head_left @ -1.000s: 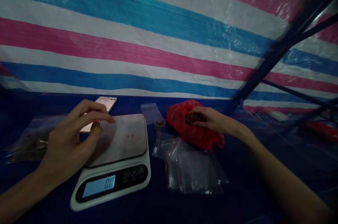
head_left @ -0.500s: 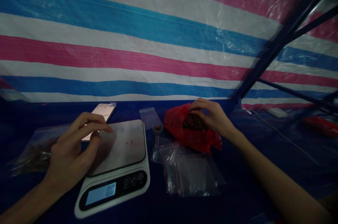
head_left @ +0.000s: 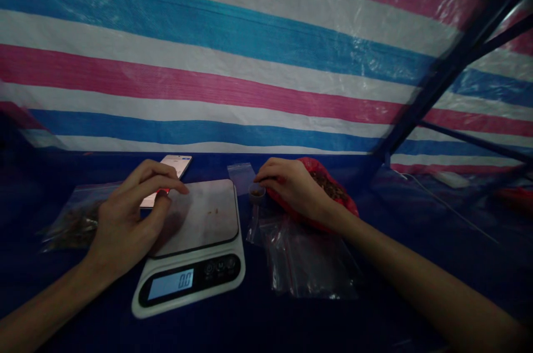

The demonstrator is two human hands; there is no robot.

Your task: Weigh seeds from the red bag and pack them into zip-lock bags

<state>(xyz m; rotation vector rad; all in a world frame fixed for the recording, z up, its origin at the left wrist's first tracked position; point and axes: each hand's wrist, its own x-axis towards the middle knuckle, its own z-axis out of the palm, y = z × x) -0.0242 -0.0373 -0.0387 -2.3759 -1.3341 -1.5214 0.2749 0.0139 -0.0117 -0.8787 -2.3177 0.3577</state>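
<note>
My left hand hovers at the left side of a kitchen scale, fingers curved and a gap between thumb and forefinger, with nothing visible in it. Two tiny brown bits lie on the scale's plate, and its display reads 0.0. My right hand is closed, thumb and fingertips together, beside a small measuring spoon with brown material in its bowl. Whatever those fingertips pinch is too small to make out. Behind that hand sits an open red bag of brown dried pieces, partly covered by the wrist.
Clear zip bags lie in front of the red bag, and another lies behind the spoon. A filled clear bag and a lit phone flank my left hand. A striped sheet hangs behind; a blue frame slants at right.
My right hand has come out of the red bag and moved left to the measuring spoon. My left hand holds its pose over the scale. The camera view has shifted slightly.
</note>
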